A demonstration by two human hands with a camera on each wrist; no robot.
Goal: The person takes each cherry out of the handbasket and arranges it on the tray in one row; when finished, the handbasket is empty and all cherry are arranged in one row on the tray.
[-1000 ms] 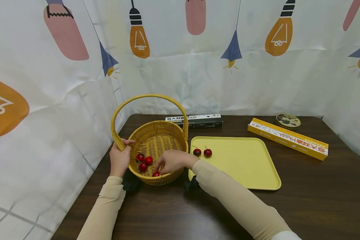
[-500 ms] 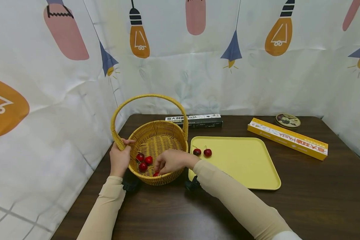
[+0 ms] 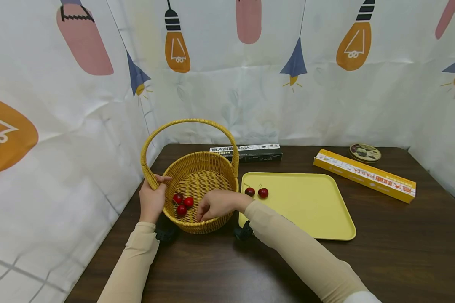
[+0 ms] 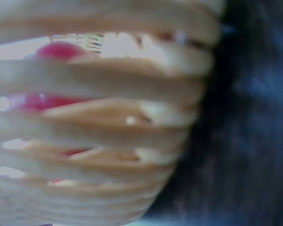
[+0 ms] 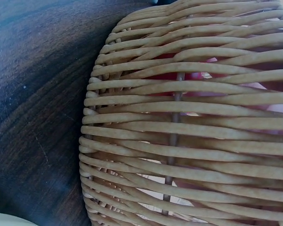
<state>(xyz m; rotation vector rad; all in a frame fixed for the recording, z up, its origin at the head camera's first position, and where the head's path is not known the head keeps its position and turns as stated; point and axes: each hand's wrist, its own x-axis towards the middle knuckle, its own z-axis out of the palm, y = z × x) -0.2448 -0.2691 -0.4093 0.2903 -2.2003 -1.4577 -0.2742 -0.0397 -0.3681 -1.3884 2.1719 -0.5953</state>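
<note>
Head view: left of centre, a yellow wicker basket (image 3: 202, 162) sits on the dark desk (image 3: 212, 273), three cherries (image 3: 188, 202) showing inside. The left hand (image 3: 152, 201) grips its handle's (image 3: 189, 120) lower end; the right hand (image 3: 220, 203) reaches inside, fingers bent, any hold hidden. Left wrist: blurred wicker, red behind, upper left. Right wrist: red through wicker, upper centre.

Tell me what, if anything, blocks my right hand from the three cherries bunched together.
Nothing visible: your right hand reaches inside the basket, beside those cherries, with nothing lying between.
</note>
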